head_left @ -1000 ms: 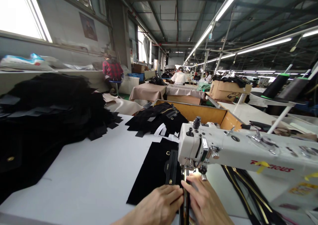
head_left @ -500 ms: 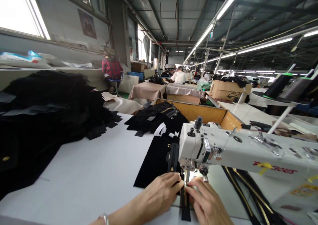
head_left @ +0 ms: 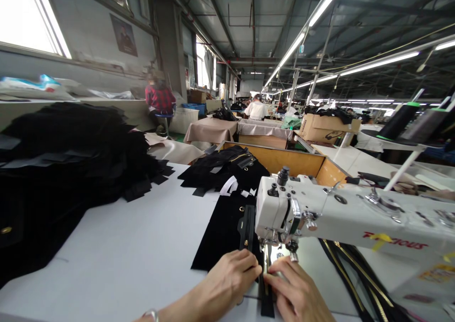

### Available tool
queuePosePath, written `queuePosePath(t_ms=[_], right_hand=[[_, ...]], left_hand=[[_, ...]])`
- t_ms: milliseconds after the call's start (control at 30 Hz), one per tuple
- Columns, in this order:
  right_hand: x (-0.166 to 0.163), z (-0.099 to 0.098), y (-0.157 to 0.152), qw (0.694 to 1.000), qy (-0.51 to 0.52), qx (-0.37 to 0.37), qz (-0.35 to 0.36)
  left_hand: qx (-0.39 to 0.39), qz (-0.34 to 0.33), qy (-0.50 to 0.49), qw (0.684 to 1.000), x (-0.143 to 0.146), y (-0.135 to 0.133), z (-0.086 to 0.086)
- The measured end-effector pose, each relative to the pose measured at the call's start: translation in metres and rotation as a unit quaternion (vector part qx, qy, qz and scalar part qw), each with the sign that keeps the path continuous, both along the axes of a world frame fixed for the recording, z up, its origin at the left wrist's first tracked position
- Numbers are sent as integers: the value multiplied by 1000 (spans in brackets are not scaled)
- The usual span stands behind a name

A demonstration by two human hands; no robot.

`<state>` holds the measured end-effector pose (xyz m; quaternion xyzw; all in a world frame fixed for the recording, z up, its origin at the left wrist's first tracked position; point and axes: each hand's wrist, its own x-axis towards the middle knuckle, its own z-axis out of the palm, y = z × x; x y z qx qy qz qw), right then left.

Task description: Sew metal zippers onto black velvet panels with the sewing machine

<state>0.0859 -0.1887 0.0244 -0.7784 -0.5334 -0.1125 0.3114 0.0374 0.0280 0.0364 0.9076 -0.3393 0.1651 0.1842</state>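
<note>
A black velvet fabric piece (head_left: 222, 232) with small gold hardware lies flat on the white table (head_left: 135, 246) under the head of a white sewing machine (head_left: 341, 218). A black zipper strip (head_left: 266, 293) runs from the presser foot toward me. My left hand (head_left: 229, 279) presses the fabric's near edge down just left of the strip. My right hand (head_left: 296, 291) pinches the strip from the right, fingertips close to the needle area.
A big heap of black fabric pieces (head_left: 64, 170) fills the table's left. More black pieces (head_left: 227, 170) lie behind the machine by a wooden bin (head_left: 284, 158). Black zipper tapes (head_left: 355, 274) trail at right. Thread cones (head_left: 398, 120) stand far right. Other workers sit in the distance.
The fabric piece has shifted away from me under the machine head since a second ago. Both hands followed it forward and stay pinched on either side of the zipper strip.
</note>
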Motion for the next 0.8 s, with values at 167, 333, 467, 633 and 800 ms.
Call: queuePosePath(t_ms=[167, 333, 467, 633, 800], right_hand=[[-1, 1, 0, 1000, 6, -7, -7], [0, 2, -1, 999, 20, -34, -24], [4, -1, -2, 997, 8, -59, -39], [6, -5, -3, 994, -15, -81, -65], [6, -5, -2, 994, -31, -75, -69]], left_hand=[[9, 3, 8, 1000, 2, 2, -8], [4, 18, -11, 1000, 9, 4, -17], [9, 29, -14, 999, 14, 3, -12], [1, 34, -1, 999, 13, 2, -5], [-15, 44, -4, 999, 13, 1, -8]])
